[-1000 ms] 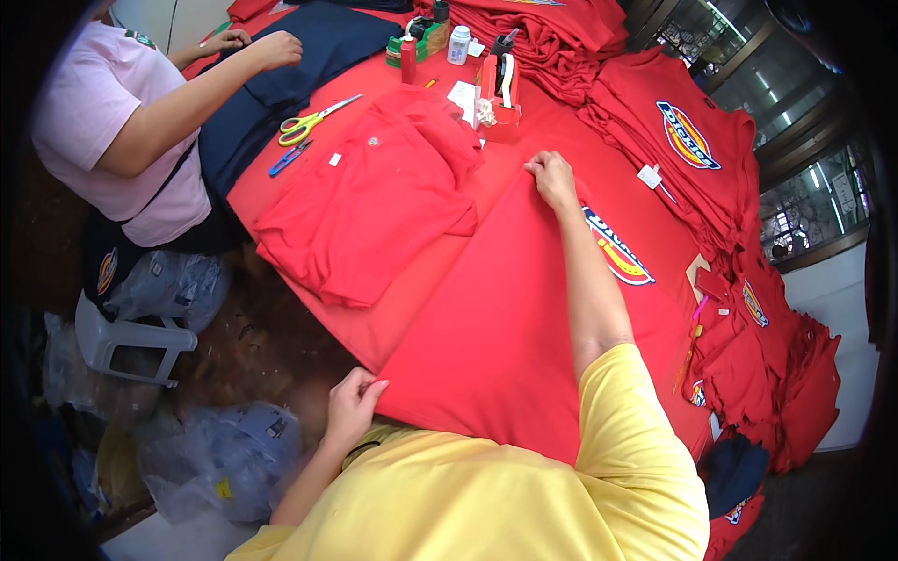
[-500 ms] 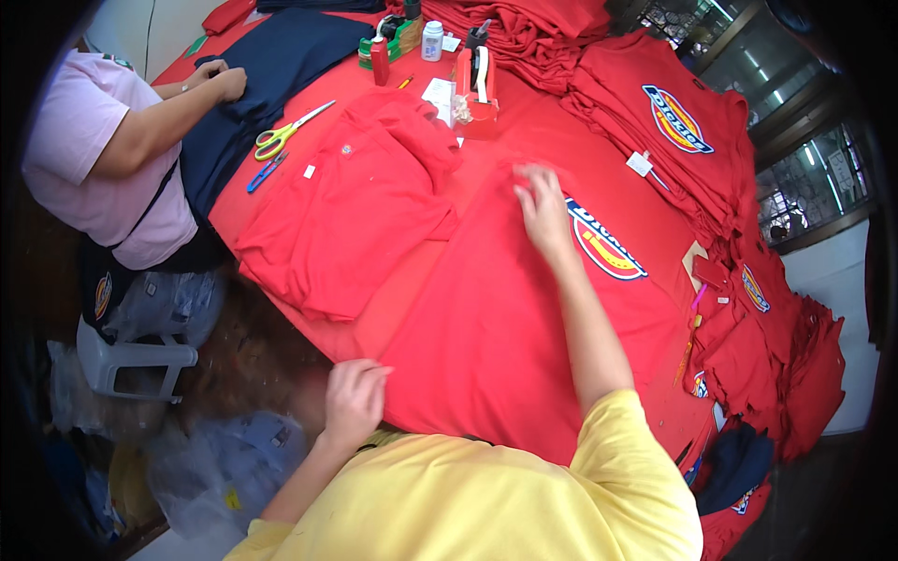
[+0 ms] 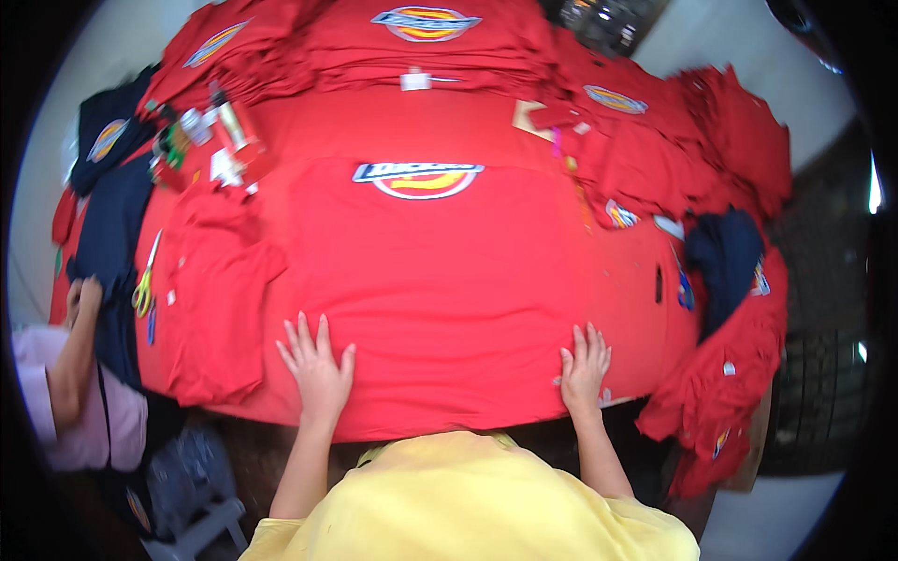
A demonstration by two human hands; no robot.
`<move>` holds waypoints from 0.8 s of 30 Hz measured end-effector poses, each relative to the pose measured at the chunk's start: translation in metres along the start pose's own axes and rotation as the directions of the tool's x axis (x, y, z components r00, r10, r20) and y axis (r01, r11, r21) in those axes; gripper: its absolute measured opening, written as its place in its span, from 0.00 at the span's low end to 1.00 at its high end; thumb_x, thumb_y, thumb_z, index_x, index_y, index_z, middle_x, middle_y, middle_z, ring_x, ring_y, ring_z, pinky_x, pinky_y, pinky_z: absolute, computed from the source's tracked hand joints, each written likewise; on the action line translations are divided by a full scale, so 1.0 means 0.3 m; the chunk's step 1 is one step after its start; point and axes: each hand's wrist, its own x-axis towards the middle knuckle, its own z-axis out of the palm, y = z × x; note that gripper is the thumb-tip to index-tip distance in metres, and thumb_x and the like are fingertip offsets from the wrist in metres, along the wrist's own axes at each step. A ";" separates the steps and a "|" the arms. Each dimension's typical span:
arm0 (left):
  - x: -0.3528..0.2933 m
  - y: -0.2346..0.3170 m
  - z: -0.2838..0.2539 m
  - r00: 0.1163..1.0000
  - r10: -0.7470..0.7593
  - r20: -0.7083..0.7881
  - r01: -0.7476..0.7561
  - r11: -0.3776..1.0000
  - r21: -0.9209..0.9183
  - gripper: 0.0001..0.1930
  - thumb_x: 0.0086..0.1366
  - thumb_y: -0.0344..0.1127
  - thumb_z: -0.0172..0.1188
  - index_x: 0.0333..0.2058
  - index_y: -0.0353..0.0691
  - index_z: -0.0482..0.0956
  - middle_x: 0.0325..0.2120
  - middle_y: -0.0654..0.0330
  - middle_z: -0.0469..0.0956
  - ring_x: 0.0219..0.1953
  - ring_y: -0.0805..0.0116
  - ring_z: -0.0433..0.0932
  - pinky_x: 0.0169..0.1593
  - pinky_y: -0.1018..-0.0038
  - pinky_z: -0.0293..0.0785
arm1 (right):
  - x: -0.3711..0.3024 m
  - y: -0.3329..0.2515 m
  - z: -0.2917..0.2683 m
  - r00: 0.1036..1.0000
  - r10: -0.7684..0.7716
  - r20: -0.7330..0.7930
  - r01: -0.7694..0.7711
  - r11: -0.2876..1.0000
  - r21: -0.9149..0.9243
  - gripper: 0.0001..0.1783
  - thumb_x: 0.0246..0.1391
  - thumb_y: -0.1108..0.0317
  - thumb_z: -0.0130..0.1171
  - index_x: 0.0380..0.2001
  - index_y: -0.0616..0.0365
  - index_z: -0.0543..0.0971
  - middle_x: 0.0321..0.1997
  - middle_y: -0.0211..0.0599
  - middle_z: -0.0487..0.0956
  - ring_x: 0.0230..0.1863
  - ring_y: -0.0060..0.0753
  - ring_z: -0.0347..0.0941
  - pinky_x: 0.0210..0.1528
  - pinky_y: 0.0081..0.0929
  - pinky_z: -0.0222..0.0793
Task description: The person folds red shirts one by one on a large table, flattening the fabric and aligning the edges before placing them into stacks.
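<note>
A red shirt [image 3: 430, 290] lies spread flat on the table in front of me. Its oval printed emblem sits at the far edge, with the upper part out of sight. My left hand [image 3: 320, 372] rests palm down on the shirt's near left part, fingers spread. Flat near the opposite side edge is my right hand [image 3: 584, 369], its fingers also stretched out. Neither hand holds anything. A second red garment [image 3: 217, 318], loosely rumpled, lies just left of my left hand.
Yellow-handled scissors [image 3: 144, 285] and blue snips [image 3: 152, 325] lie at the left. Behind them stand a red tape dispenser [image 3: 245, 150] and a white bottle [image 3: 195, 126]. Piled red shirts [image 3: 327, 61] line the back. A co-worker's hands [image 3: 84, 297] are at a navy garment [image 3: 110, 234].
My view has turned to the right. My right hand has come back from the shirt's far part to its near right edge; my left hand has moved onto the cloth. The shirt now lies squarely before me.
</note>
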 end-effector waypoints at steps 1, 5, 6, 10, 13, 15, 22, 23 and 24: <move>0.036 0.046 0.013 0.993 0.111 -0.038 -0.113 0.993 -0.040 0.31 0.62 0.44 0.60 0.61 0.39 0.65 0.66 0.47 0.55 0.70 0.47 0.47 0.68 0.46 0.40 | -0.036 0.042 -0.021 0.992 0.067 -0.109 -0.067 0.998 0.004 0.25 0.58 0.58 0.57 0.56 0.57 0.71 0.59 0.47 0.68 0.61 0.53 0.60 0.63 0.50 0.54; 0.283 0.344 0.055 0.867 0.465 -0.181 -0.498 0.822 -0.275 0.19 0.61 0.35 0.62 0.50 0.37 0.77 0.55 0.51 0.70 0.62 0.48 0.61 0.63 0.53 0.57 | -0.150 0.107 -0.089 0.968 0.252 -0.001 -0.246 0.945 0.216 0.16 0.52 0.58 0.63 0.36 0.59 0.76 0.40 0.44 0.72 0.46 0.49 0.66 0.49 0.45 0.61; 0.355 0.455 0.087 0.816 0.536 -0.215 -0.578 0.764 -0.287 0.15 0.61 0.33 0.61 0.46 0.37 0.80 0.51 0.53 0.73 0.59 0.50 0.66 0.60 0.58 0.62 | -0.171 0.102 -0.091 0.977 0.211 0.003 -0.205 0.948 0.243 0.16 0.51 0.59 0.65 0.35 0.60 0.75 0.38 0.45 0.72 0.44 0.49 0.66 0.49 0.43 0.62; 0.665 0.872 0.233 0.760 0.627 -0.170 -0.629 0.644 -0.435 0.16 0.65 0.32 0.55 0.51 0.37 0.76 0.51 0.50 0.73 0.54 0.50 0.71 0.57 0.62 0.69 | -0.131 0.002 -0.242 0.863 0.308 0.401 -0.476 0.761 0.440 0.17 0.53 0.63 0.65 0.35 0.64 0.71 0.34 0.52 0.78 0.37 0.56 0.76 0.40 0.44 0.70; 0.808 1.066 0.375 0.783 0.615 -0.094 -0.590 0.686 -0.426 0.17 0.64 0.36 0.57 0.50 0.37 0.76 0.52 0.49 0.73 0.55 0.49 0.72 0.56 0.60 0.70 | -0.153 -0.030 -0.286 0.929 0.242 0.281 -0.365 0.728 0.580 0.18 0.56 0.62 0.62 0.44 0.63 0.73 0.42 0.55 0.79 0.46 0.56 0.77 0.45 0.41 0.72; 0.857 1.148 0.398 0.776 0.628 0.065 -0.573 0.744 -0.343 0.17 0.63 0.38 0.59 0.48 0.37 0.77 0.53 0.49 0.73 0.54 0.49 0.73 0.56 0.59 0.70 | -0.186 -0.011 -0.266 0.900 0.340 0.274 -0.436 0.656 0.616 0.17 0.57 0.62 0.60 0.46 0.61 0.75 0.41 0.56 0.80 0.43 0.56 0.78 0.43 0.41 0.73; 1.104 1.107 0.494 0.872 0.402 0.280 -0.070 0.668 -0.741 0.12 0.63 0.39 0.62 0.40 0.38 0.76 0.32 0.54 0.79 0.32 0.66 0.78 0.41 0.69 0.74 | -0.274 0.119 -0.206 0.911 0.342 0.229 -0.411 0.748 0.521 0.09 0.56 0.66 0.60 0.35 0.61 0.76 0.27 0.51 0.78 0.31 0.56 0.76 0.32 0.45 0.71; 1.105 1.106 0.511 0.871 0.421 0.252 -0.116 0.675 -0.729 0.11 0.63 0.37 0.61 0.40 0.38 0.75 0.31 0.55 0.79 0.31 0.68 0.77 0.40 0.70 0.73 | -0.291 0.129 -0.187 0.952 0.269 0.144 -0.305 0.821 0.482 0.08 0.55 0.67 0.60 0.30 0.60 0.74 0.23 0.49 0.75 0.29 0.56 0.75 0.30 0.46 0.69; 1.099 1.098 0.529 0.870 0.440 0.224 -0.161 0.681 -0.714 0.11 0.63 0.36 0.61 0.40 0.37 0.74 0.30 0.57 0.78 0.30 0.70 0.77 0.38 0.72 0.73 | -0.289 0.137 -0.184 0.939 0.302 0.164 -0.343 0.810 0.475 0.08 0.55 0.67 0.60 0.30 0.60 0.74 0.23 0.49 0.76 0.29 0.55 0.75 0.30 0.46 0.69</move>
